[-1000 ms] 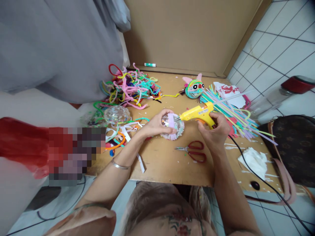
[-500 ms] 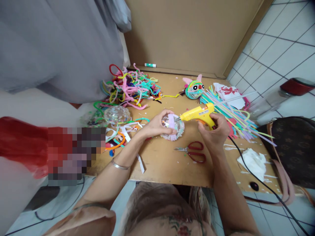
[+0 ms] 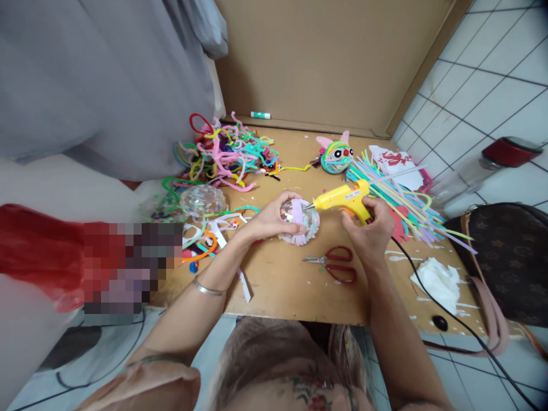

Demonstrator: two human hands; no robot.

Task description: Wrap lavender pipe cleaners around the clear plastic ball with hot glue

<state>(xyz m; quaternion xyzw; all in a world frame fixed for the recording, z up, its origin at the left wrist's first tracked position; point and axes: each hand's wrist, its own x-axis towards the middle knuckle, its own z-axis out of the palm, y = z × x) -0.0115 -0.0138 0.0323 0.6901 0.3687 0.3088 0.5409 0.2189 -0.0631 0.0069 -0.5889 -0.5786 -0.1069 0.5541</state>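
Note:
My left hand [image 3: 278, 220] grips a clear plastic bowl-like piece [image 3: 311, 227] with lilac strips wrapped across it, thumb in front and fingers behind. In my right hand [image 3: 373, 225] is a yellow hot glue gun [image 3: 342, 197], its metal nozzle at the bowl piece beside the lilac band. Whether the tip touches is too small to tell. A clear glue stick sticks out of the gun's back. Red-handled scissors [image 3: 340, 265] lie on the table just below the gun. Behind it stands a finished-looking pig-eared ball figure [image 3: 336, 157] wrapped in coloured strands.
A heap of pipe cleaners [image 3: 222, 151] lies at the back left, with another clear plastic piece [image 3: 203, 200] before it. Straight pipe cleaners [image 3: 398, 194], a crumpled tissue [image 3: 439, 285] and a dark handbag [image 3: 509, 262] are on the right. The gun's black cord [image 3: 422, 274] runs off rightward.
My hands, the bowl piece and the glue gun hold nearly the same pose. The whole view has shifted very slightly.

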